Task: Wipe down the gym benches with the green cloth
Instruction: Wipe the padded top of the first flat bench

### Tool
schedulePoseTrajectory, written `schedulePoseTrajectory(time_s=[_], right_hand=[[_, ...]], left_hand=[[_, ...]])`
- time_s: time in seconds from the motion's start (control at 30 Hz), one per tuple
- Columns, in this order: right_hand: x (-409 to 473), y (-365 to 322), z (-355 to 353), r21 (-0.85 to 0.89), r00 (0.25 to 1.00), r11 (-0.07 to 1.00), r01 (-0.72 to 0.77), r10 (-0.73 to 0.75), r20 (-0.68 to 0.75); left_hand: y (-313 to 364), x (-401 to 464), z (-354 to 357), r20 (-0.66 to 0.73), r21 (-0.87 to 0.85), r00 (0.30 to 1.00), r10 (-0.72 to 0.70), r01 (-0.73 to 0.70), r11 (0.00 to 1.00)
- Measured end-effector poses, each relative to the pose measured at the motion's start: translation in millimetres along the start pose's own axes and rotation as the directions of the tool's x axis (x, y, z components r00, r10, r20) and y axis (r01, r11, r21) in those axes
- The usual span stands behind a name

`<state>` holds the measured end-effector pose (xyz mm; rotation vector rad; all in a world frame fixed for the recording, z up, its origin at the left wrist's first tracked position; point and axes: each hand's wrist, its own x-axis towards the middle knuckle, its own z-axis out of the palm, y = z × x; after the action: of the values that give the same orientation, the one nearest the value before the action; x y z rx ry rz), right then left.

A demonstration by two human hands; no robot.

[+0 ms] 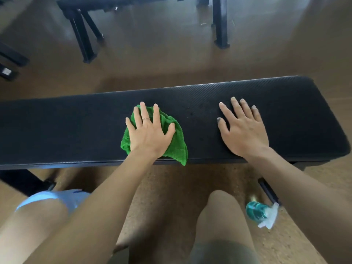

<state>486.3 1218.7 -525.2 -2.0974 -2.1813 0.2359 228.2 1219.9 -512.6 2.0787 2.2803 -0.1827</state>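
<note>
A long black padded gym bench (pixel 76 130) runs across the view in front of me. The green cloth (pixel 177 143) lies bunched on its middle, one corner hanging over the near edge. My left hand (pixel 150 130) presses flat on the cloth with fingers spread. My right hand (pixel 243 128) rests flat on the bare pad to the right, fingers straight, holding nothing.
A spray bottle (pixel 261 212) with teal liquid lies on the brown floor by my right knee, below the bench. Another black bench (pixel 85 35) stands behind on the far side. A person's leg in light shorts (pixel 47 202) is at lower left.
</note>
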Motion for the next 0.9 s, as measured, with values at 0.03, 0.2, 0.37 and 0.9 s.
schedulePoseTrajectory(time_s=[0.03,0.2,0.37,0.9], right_hand=[[1,-2,1,-0.01,1.0,1.0,0.0,0.0,-0.001],[17,-5,1,-0.071,0.999,0.997,-0.008,0.012,0.049],[23,-6,1,-0.087,0.997,0.996,0.008,-0.001,0.073],[30,-8,2,-0.07,0.998,0.997,-0.031,0.034,0.051]], left_hand=[[7,5,0,0.015,0.011,1.0,0.006,-0.006,1.0],[41,36,-2,-0.028,0.024,0.988,0.151,-0.151,0.988],[50,54,-8,-0.033,0.004,0.968,0.249,-0.249,0.969],[56,95,-13,0.06,-0.12,0.973,0.221,-0.213,0.97]])
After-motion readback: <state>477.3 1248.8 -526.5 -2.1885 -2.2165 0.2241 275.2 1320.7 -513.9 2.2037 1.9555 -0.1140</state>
